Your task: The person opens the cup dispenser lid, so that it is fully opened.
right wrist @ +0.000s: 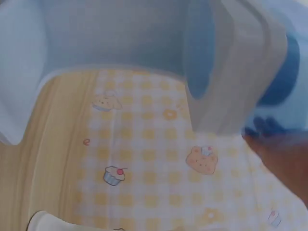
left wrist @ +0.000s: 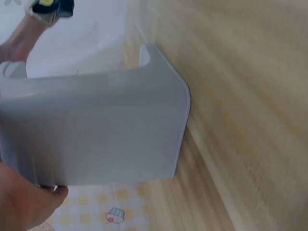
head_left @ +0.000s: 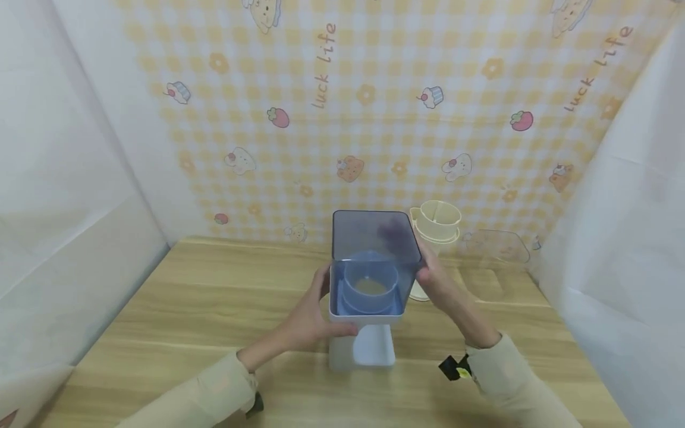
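Observation:
A white dispenser (head_left: 374, 348) with a see-through bluish-grey square tank (head_left: 369, 232) on top stands on the wooden table. Through the tank wall a round opening shows inside. My left hand (head_left: 306, 321) grips the dispenser's left side where tank and body meet, thumb across the front. On the other side my right hand (head_left: 440, 284) holds the tank, its fingers around the back and dimly visible through the plastic. In the left wrist view the smooth body (left wrist: 96, 125) fills the middle. The right wrist view shows the white collar (right wrist: 240, 72) under the tank beside the right hand (right wrist: 284, 163).
Behind the dispenser, to the right, stands a cream-coloured piece with a round cup top (head_left: 439, 223), partly hidden by the right hand. Further right is a clear plastic container (head_left: 497, 246), hard to make out. A checked cloth (head_left: 374, 131) hangs at the back, white sheets at both sides.

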`<state>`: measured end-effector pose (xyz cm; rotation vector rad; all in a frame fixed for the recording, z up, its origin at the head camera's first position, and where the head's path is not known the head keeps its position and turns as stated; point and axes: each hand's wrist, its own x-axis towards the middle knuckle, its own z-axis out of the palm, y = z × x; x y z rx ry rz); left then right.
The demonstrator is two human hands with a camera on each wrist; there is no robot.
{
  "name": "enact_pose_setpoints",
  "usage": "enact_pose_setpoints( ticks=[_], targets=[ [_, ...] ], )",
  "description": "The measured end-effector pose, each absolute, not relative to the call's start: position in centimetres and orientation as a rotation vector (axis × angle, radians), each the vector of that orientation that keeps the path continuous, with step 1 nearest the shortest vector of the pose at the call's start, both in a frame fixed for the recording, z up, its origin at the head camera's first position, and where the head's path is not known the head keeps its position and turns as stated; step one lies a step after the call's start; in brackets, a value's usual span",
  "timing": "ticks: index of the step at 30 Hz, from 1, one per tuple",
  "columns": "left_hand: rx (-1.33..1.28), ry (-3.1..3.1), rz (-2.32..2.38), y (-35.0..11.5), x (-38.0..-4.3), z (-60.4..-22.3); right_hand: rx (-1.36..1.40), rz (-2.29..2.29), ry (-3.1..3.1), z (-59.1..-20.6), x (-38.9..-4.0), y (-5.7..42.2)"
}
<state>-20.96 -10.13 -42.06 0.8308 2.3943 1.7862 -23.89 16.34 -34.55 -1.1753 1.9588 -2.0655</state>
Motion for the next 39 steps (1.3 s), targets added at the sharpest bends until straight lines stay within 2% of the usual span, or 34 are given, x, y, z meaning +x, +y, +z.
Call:
enact_pose_setpoints(
  ticks=[7, 22, 39],
  targets=[
    [0.911, 2.317, 1.772, -10.4, -22.1, -42.3, -1.056, -1.932, 2.326, -34.5, -22.7, 14.6],
    [0.973, 2.318, 1.802, -10.3, -22.9, -43.3, -1.050, -2.040, 2.309, -35.6, -22.6, 14.3],
    [0.966, 2.328, 1.826, -10.4, -22.4, -42.7, -1.016, -2.060, 2.393, -35.3, -22.7, 13.6]
  ],
)
